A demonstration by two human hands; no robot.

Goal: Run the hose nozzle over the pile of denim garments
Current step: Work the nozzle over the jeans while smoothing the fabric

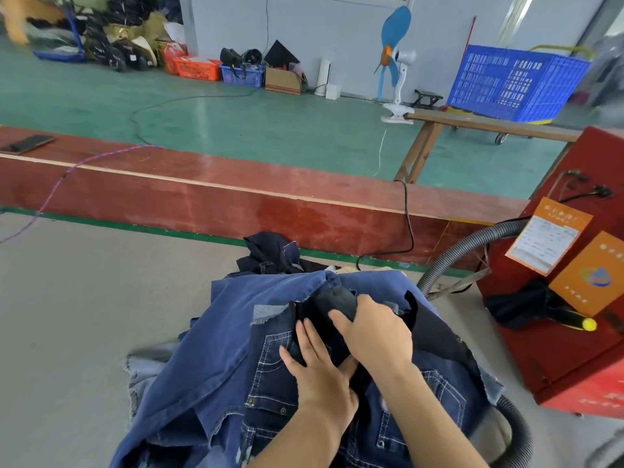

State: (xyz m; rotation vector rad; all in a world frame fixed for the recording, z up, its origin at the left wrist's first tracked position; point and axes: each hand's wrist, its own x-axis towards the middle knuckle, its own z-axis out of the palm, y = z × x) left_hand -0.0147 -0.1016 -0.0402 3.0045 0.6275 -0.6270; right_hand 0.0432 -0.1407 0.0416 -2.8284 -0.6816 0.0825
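A dark phone [27,144] lies at the far left on the red board edging [202,187], and a purple braided cord [57,184] trails from that board down onto the grey worktable [67,315]. The pile of denim garments [236,349] sits near centre on the table: mid-blue cloth with frayed pale edges over darker indigo pieces showing white contrast stitching and metal rivets. The left hand [320,369] rests on the pile with fingers straight and close together, touching the black nozzle [332,319]. The right hand [374,329] grips that nozzle, fingers curled over its flat, matte top, which lies against the denim at the middle of the pile. A grey ribbed hose [449,255] arcs from behind the pile toward the red metal machine [557,349] at right, and reappears near the lower right edge; its join to the nozzle is hidden. Orange placards [548,234] hang on the machine. A blue crate [516,82] stands far right.
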